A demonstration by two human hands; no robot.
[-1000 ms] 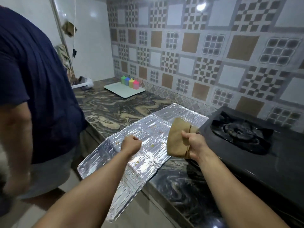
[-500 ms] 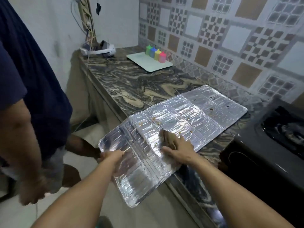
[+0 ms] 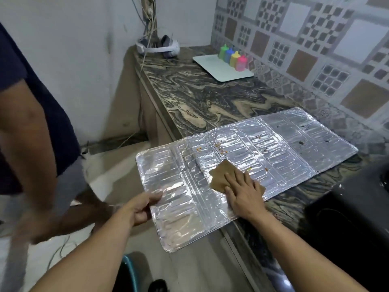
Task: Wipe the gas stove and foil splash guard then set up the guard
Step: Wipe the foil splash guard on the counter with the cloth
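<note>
My left hand (image 3: 143,207) pinches the overhanging edge of the foil splash guard (image 3: 280,148), lying flat across the table (image 3: 210,102), to steady it while my right hand (image 3: 242,192), fingers flat, presses the brown cloth (image 3: 221,173) onto its spattered panels.

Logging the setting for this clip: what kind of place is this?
Most likely a home kitchen: a marbled stone counter along a patterned tile wall, a black gas stove at the right, and a foil splash guard laid flat on the counter for wiping.
</note>
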